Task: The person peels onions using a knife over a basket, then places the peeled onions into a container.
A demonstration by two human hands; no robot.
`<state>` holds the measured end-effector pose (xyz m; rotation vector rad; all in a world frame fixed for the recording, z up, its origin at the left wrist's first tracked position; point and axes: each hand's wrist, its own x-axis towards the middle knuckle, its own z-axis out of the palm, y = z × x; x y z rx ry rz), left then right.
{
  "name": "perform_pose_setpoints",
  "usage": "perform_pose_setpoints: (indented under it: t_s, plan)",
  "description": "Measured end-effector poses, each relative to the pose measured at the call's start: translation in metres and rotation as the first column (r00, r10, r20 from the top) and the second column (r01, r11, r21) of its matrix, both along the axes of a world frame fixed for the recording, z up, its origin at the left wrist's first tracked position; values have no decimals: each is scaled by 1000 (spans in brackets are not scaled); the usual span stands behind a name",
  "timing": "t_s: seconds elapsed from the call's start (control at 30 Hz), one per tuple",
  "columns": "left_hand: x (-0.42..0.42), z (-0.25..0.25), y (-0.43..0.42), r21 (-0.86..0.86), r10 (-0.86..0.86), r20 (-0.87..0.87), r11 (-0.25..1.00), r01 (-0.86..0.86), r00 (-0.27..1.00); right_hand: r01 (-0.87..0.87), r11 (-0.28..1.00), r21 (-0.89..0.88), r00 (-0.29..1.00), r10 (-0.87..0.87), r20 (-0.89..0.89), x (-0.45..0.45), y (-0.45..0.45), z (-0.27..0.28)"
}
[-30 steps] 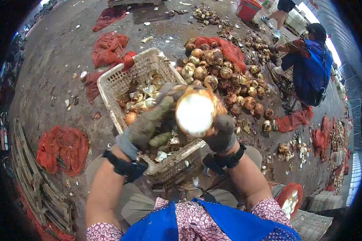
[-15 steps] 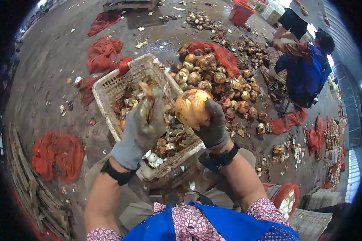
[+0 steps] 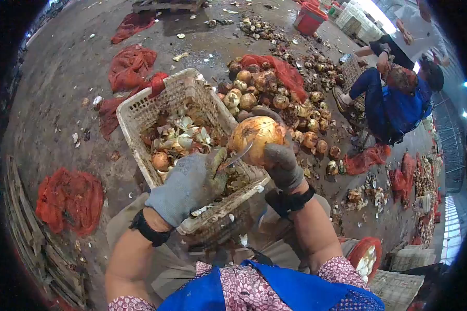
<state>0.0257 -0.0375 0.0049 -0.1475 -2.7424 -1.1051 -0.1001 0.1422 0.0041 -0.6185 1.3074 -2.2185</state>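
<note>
A large brown-skinned onion (image 3: pixel 255 139) is gripped in my right hand (image 3: pixel 281 158), which wears a dirty grey glove. My left hand (image 3: pixel 194 176), gloved too, is closed around a small curved knife (image 3: pixel 238 155), whose blade lies against the left side of the onion. Both hands are above a dirty white plastic crate (image 3: pixel 135 129). Inside it are onion peels (image 3: pixel 184 137) and a brown onion (image 3: pixel 161 161). Behind the hands, a pile of onions (image 3: pixel 280 101) lies on the ground, partly under red netting.
Red net bags (image 3: pixel 70 201) lie on the left floor beside wooden slats (image 3: pixel 31 233). A co-worker in blue (image 3: pixel 397 111) sits at the right, with another person (image 3: pixel 417 33) standing behind. A red bucket (image 3: pixel 310 19) stands at the back; a netted basket (image 3: pixel 366 259) is at the lower right.
The onion's white cut face has turned out of view, and brown skin now shows. My left hand has moved right to the onion, bringing the blade against it. The co-worker's arms have shifted.
</note>
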Motion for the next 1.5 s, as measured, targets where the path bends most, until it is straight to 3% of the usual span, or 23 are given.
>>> perform_pose_setpoints:
  t_s: [0.23, 0.3, 0.43, 0.53, 0.6, 0.63, 0.73, 0.8, 0.93, 1.0, 1.17, 1.27, 1.43, 1.5]
  plan:
    - [-1, 11, 3, 14, 2, 79, 1000, -3, 997, 54, 994, 94, 995, -46, -91, -3, 4, 1]
    - [-2, 21, 3, -55, 1, 247, 998, 13, 969, 36, 995, 90, 996, -28, -87, -4, 4, 1]
    - [-1, 7, 7, -64, 62, 110, 996, -55, 992, 39, 995, 91, 996, -31, -80, -2, 4, 6]
    - [-1, -1, 5, -73, 90, 69, 994, -85, 994, 107, 986, 130, 983, -85, -163, 1, 1, 6]
    - [-5, 3, 5, -86, 105, 200, 992, -90, 974, 225, 967, 118, 896, -158, -414, 2, -2, 2]
    - [-5, 2, 4, -87, 107, 201, 992, -91, 974, 223, 968, 117, 897, -157, -413, 5, -3, 2]
    - [-7, 2, 7, -91, 94, 143, 993, -82, 985, 187, 969, 163, 936, -125, -329, 12, 0, 8]
    - [-10, 9, 10, -287, 123, 249, 957, -48, 961, -48, 997, 68, 999, 49, -16, 11, 5, 6]
    - [-10, 0, 8, -305, 124, 189, 950, -61, 974, -9, 994, 112, 1000, 8, 8, 17, 8, 2]
    - [-22, -13, 5, -382, 92, 253, 924, 11, 963, -120, 992, 38, 941, 102, 323, 23, 19, 5]
    - [-28, 0, 9, -502, 124, 414, 857, 113, 902, -163, 984, 69, 962, 143, 231, 24, 29, -2]
    - [-30, -13, 9, -609, 90, 182, 792, 40, 979, -180, 980, 88, 882, 121, 456, 28, 36, 0]
    - [-39, -11, 8, -399, -20, 387, 898, 187, 922, -191, 969, -160, 710, 249, 659, 31, 49, -9]
    - [-27, -11, 19, -160, -155, -72, 977, 142, 985, -162, 946, -282, 624, 319, 714, 26, 56, -5]
